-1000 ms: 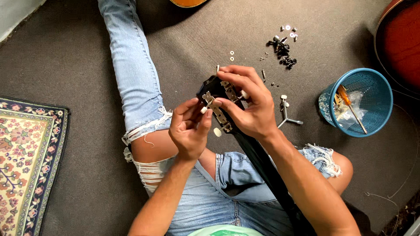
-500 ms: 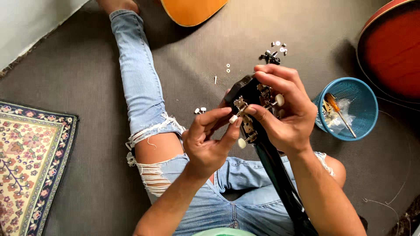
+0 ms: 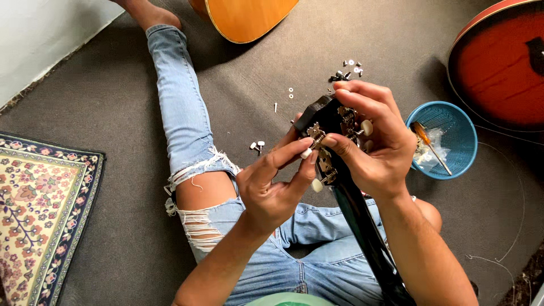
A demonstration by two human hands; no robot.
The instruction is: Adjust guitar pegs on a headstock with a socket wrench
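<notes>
A black guitar headstock [image 3: 324, 116] with metal tuning machines rises from a dark neck [image 3: 362, 226] that runs down over my lap. My right hand [image 3: 377, 144] wraps around the headstock from the right, fingers over its top and thumb on the tuner strip. My left hand [image 3: 272, 184] pinches a cream tuning peg [image 3: 306, 153] on the headstock's left side between thumb and forefinger. Another cream peg knob [image 3: 317, 185] sticks out just below.
Loose screws, washers and small parts [image 3: 345, 71] lie on the grey carpet, with a spare tuner [image 3: 258, 146] by my knee. A blue basket [image 3: 439, 139] holding a screwdriver sits right. An orange guitar body [image 3: 243, 17], a red guitar [image 3: 501, 62] and a patterned rug [image 3: 39, 209] surround me.
The view has tilted so the floor parts and basket sit lower and further right. The headstock is raised closer, and my left fingers have shifted onto the cream peg.
</notes>
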